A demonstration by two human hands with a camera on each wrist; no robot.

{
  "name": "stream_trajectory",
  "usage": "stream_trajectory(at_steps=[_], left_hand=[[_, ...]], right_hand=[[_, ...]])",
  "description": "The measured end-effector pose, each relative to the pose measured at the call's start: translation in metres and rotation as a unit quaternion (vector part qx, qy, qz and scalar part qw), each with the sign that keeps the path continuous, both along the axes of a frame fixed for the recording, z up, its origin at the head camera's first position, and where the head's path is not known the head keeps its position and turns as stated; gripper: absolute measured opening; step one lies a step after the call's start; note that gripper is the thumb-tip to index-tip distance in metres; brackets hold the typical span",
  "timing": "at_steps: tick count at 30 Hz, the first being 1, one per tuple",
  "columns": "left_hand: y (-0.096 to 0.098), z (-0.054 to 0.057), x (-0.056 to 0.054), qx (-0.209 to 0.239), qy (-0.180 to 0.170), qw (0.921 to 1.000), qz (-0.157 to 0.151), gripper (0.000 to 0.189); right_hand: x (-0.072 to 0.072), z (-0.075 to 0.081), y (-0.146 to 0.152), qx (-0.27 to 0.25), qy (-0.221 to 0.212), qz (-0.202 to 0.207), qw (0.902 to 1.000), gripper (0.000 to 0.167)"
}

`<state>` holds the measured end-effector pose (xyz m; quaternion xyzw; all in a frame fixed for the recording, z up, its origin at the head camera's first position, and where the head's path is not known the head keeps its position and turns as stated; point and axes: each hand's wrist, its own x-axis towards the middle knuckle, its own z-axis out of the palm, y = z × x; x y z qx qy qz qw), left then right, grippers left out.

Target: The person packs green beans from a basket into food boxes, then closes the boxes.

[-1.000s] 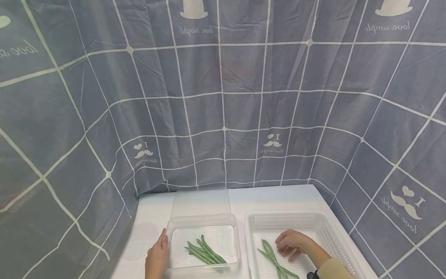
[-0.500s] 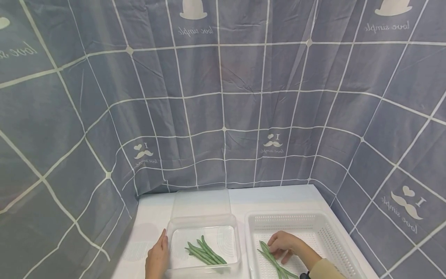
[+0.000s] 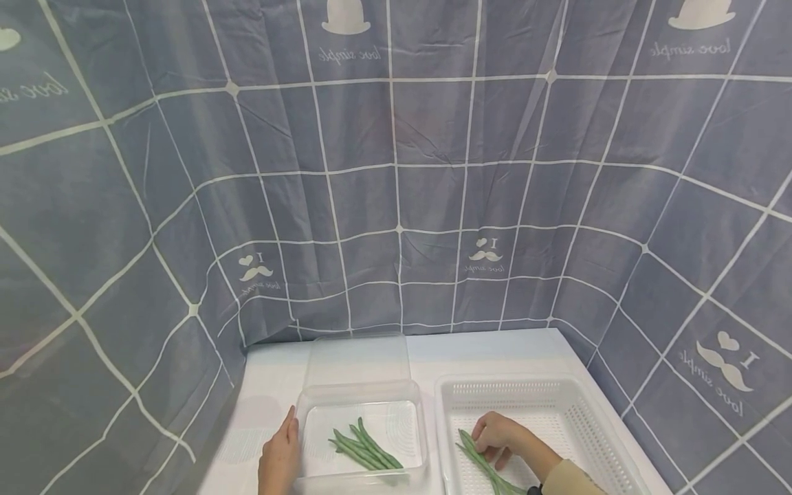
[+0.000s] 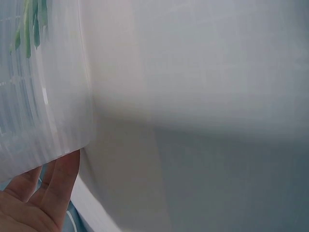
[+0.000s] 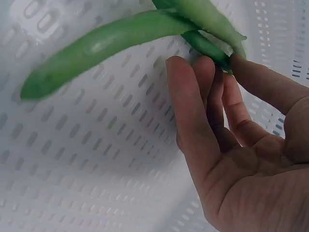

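In the head view, a clear plastic container (image 3: 302, 456) stands on the table with several green beans (image 3: 365, 448) lying inside. My left hand (image 3: 281, 450) rests against its left outer wall, fingers extended. The left wrist view shows those fingers (image 4: 62, 181) at the container's edge, fingertips partly hidden by its wall (image 4: 58, 116). To the right, a white perforated basket (image 3: 575, 395) holds a few more green beans (image 3: 473, 450). My right hand (image 3: 501, 440) is down inside it. In the right wrist view, its thumb and fingertips pinch a green bean (image 5: 207, 48) near one end.
A flat translucent lid (image 3: 357, 361) lies behind the container on the white table (image 3: 479, 350). A narrow gap separates container and basket. A grey-blue checked curtain (image 3: 427, 199) surrounds the table at the back and both sides.
My right hand has moved left and slightly down in the basket, from beside the green beans to pinching at them; the beans shifted slightly. My left hand stays at the container.
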<state>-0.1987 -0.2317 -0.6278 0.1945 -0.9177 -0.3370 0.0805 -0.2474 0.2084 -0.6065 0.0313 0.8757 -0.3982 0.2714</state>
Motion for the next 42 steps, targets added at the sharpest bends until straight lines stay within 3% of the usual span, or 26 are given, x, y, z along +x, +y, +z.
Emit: stream_trajectory(at_steps=[10,30,42], left_hand=[[0.000,-0.001,-0.001,0.001,-0.007,1.0000,0.001,0.056],[-0.001,0.000,-0.001,-0.009,0.003,0.9999,-0.006,0.055],[-0.001,0.000,-0.001,-0.011,0.001,0.9998,-0.015,0.053]], right_hand=[[0.003,0.002,-0.004,0.021,0.008,0.009,0.9997,0.006],[-0.006,0.003,0.010,-0.046,-0.004,-0.025,0.9987,0.012],[-0.011,0.020,0.013,-0.076,0.041,-0.026,0.9959,0.012]])
